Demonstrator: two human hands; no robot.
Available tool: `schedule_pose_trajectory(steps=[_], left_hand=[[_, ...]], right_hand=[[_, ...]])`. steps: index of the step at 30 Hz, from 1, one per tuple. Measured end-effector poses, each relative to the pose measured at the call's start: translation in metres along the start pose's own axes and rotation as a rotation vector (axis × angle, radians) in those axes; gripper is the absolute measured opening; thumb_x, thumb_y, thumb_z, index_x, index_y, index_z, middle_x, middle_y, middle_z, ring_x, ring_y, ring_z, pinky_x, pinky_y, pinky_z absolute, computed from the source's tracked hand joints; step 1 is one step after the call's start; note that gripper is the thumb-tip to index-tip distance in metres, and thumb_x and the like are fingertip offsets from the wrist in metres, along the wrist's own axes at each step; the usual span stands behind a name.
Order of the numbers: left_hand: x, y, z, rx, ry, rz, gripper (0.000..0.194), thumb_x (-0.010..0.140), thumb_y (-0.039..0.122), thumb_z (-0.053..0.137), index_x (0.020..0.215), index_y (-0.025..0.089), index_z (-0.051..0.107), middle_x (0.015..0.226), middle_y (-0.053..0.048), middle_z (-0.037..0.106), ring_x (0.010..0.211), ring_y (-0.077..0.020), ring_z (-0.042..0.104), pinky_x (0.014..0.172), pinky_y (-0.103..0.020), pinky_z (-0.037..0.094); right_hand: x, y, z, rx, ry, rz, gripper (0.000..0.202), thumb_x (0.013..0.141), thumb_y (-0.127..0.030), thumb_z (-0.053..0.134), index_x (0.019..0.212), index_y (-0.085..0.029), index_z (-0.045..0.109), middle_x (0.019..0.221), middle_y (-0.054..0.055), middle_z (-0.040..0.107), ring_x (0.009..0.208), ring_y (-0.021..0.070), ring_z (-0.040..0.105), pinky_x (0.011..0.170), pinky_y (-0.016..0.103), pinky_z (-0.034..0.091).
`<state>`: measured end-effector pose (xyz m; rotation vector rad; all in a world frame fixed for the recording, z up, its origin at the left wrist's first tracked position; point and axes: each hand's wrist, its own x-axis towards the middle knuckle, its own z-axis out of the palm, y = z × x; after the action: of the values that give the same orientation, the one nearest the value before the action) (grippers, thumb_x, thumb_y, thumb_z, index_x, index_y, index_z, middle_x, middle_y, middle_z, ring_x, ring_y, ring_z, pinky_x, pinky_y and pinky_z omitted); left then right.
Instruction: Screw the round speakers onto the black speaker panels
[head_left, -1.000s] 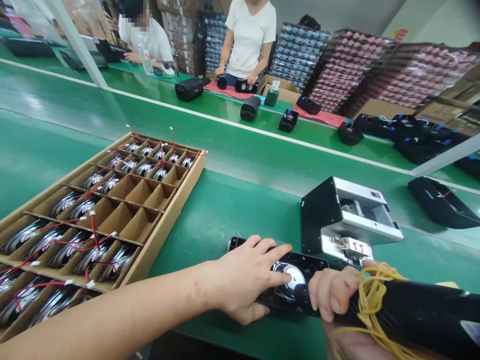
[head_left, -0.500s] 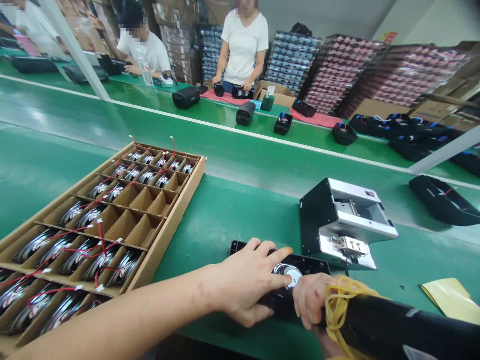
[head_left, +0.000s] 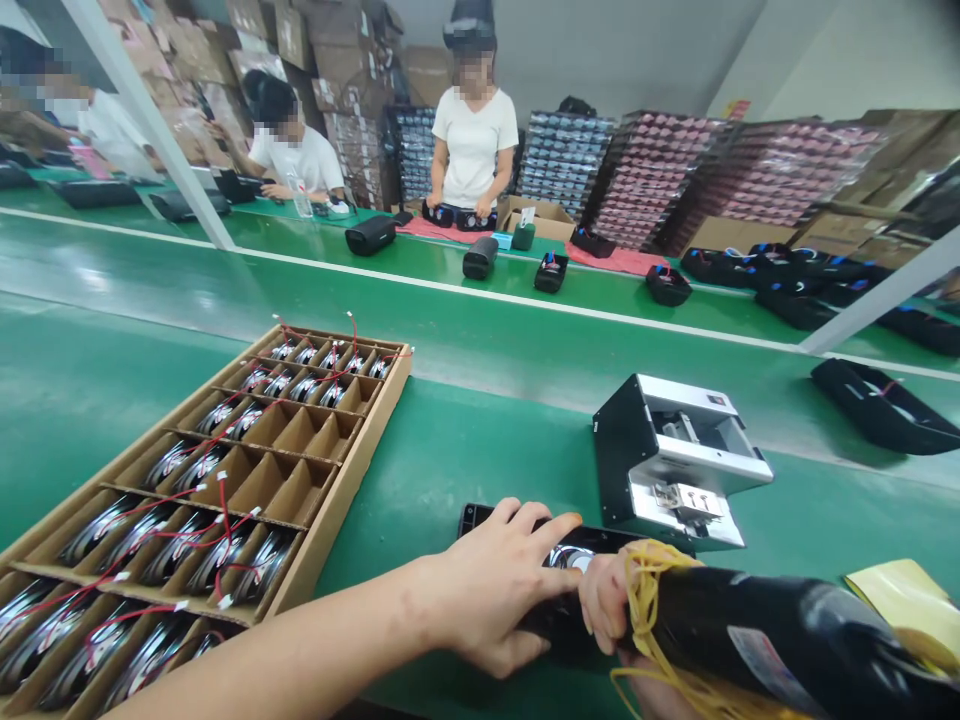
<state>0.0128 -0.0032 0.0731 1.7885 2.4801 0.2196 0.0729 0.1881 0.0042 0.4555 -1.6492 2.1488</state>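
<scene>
Right hand point(head_left: 606, 600) has drawn nearer the left hand point(head_left: 499, 580), gripping a black tool point(head_left: 720, 620); the left lies spread over a black panel point(head_left: 604, 538) at the view's five o'clock, a silver-and-black machine point(head_left: 660, 455) at four.

A green tabletop point(head_left: 450, 430) stretches out around and beyond the fingers. Directly beneath the left fingers point(head_left: 559, 528), a long black panel point(head_left: 472, 515) lies on it. To their left sits a cardboard tray point(head_left: 364, 460), apart from them. Just beyond the right fingers point(head_left: 596, 600), slightly rightward, stands a black and silver machine point(head_left: 675, 460). Well to those fingers' right lies yellow paper point(head_left: 892, 590). Farther beyond, right of both sets of fingers, a black shell point(head_left: 877, 410) rests on the green surface.
</scene>
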Motion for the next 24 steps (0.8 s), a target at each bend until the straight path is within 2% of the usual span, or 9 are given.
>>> schedule_pose_trajectory(steps=[1, 3, 6, 9, 11, 13, 15, 20, 24], left_hand=[[0.0, 0.0, 0.001, -0.011, -0.002, -0.007, 0.062, 0.083, 0.049, 0.066, 0.139, 0.025, 0.054, 0.163, -0.012, 0.026, 0.135, -0.0357, 0.04, 0.108, -0.052, 0.039], [-0.001, 0.0, 0.003, -0.024, -0.01, -0.023, 0.064, 0.082, 0.05, 0.065, 0.139, 0.023, 0.052, 0.164, -0.012, 0.026, 0.137, -0.0351, 0.039, 0.111, -0.052, 0.038], [-0.001, 0.003, 0.005, -0.005, -0.026, -0.063, 0.072, 0.083, 0.052, 0.066, 0.143, 0.018, 0.047, 0.165, -0.013, 0.026, 0.14, -0.0342, 0.037, 0.116, -0.056, 0.036], [-0.003, 0.007, 0.0, 0.015, -0.047, -0.107, 0.075, 0.09, 0.057, 0.061, 0.15, 0.017, 0.041, 0.168, -0.013, 0.019, 0.147, -0.0361, 0.03, 0.119, -0.065, 0.03], [-0.005, 0.008, -0.008, -0.019, -0.122, -0.134, 0.075, 0.09, 0.053, 0.064, 0.153, 0.022, 0.039, 0.17, -0.01, 0.014, 0.151, -0.0374, 0.025, 0.119, -0.069, 0.028], [-0.008, 0.008, -0.016, -0.052, -0.229, -0.167, 0.078, 0.082, 0.037, 0.073, 0.153, 0.028, 0.041, 0.17, -0.008, 0.015, 0.153, -0.038, 0.024, 0.119, -0.07, 0.027], [-0.013, 0.006, -0.019, -0.052, -0.221, -0.183, 0.084, 0.072, 0.025, 0.076, 0.15, 0.03, 0.045, 0.169, -0.007, 0.017, 0.153, -0.0377, 0.024, 0.12, -0.069, 0.026], [-0.024, -0.003, 0.001, -0.044, -0.01, -0.211, 0.075, 0.064, 0.028, 0.078, 0.136, 0.033, 0.056, 0.168, -0.004, 0.023, 0.146, -0.0405, 0.035, 0.114, -0.062, 0.037], [-0.029, -0.01, 0.019, 0.037, 0.049, -0.193, 0.067, 0.075, 0.037, 0.076, 0.139, 0.035, 0.055, 0.168, -0.005, 0.023, 0.142, -0.041, 0.039, 0.11, -0.065, 0.036]], right_hand=[[0.003, -0.003, 0.004, 0.018, -0.015, -0.005, 0.063, 0.084, -0.079, 0.062, 0.066, -0.02, 0.05, 0.05, -0.002, 0.044, 0.039, 0.0142, 0.043, 0.039, 0.029, 0.042], [0.012, -0.013, 0.01, 0.053, -0.02, -0.006, 0.058, 0.095, -0.073, 0.048, 0.069, -0.021, 0.053, 0.05, -0.001, 0.044, 0.038, 0.0166, 0.042, 0.037, 0.031, 0.04], [0.028, -0.039, 0.009, 0.149, 0.082, -0.183, 0.055, 0.106, -0.063, 0.027, 0.103, -0.026, 0.068, 0.053, -0.003, 0.044, 0.033, 0.013, 0.035, 0.032, 0.025, 0.032], [0.046, -0.069, -0.017, 0.1, 0.235, -0.351, 0.064, 0.091, -0.076, 0.054, 0.131, -0.027, 0.06, 0.061, -0.006, 0.046, 0.035, 0.0098, 0.033, 0.033, 0.024, 0.034], [0.059, -0.084, -0.044, -0.023, 0.315, -0.369, 0.064, 0.08, -0.076, 0.065, 0.113, -0.022, 0.064, 0.064, -0.005, 0.045, 0.039, 0.0102, 0.037, 0.038, 0.025, 0.038], [0.071, -0.093, -0.07, -0.118, 0.332, -0.391, 0.057, 0.076, -0.074, 0.065, 0.084, -0.018, 0.06, 0.063, -0.003, 0.044, 0.042, 0.0109, 0.04, 0.041, 0.026, 0.041], [0.082, -0.094, -0.087, -0.148, 0.374, -0.395, 0.056, 0.076, -0.073, 0.062, 0.075, -0.017, 0.056, 0.062, 0.0, 0.045, 0.044, 0.0127, 0.044, 0.043, 0.027, 0.042], [0.099, -0.077, -0.088, -0.142, 0.441, -0.315, 0.07, 0.08, -0.088, 0.049, 0.083, -0.019, 0.056, 0.06, 0.0, 0.049, 0.042, 0.014, 0.044, 0.041, 0.027, 0.039], [0.101, -0.068, -0.082, -0.123, 0.462, -0.235, 0.075, 0.077, -0.093, 0.048, 0.095, -0.02, 0.054, 0.06, -0.001, 0.049, 0.042, 0.0137, 0.042, 0.041, 0.026, 0.037]])
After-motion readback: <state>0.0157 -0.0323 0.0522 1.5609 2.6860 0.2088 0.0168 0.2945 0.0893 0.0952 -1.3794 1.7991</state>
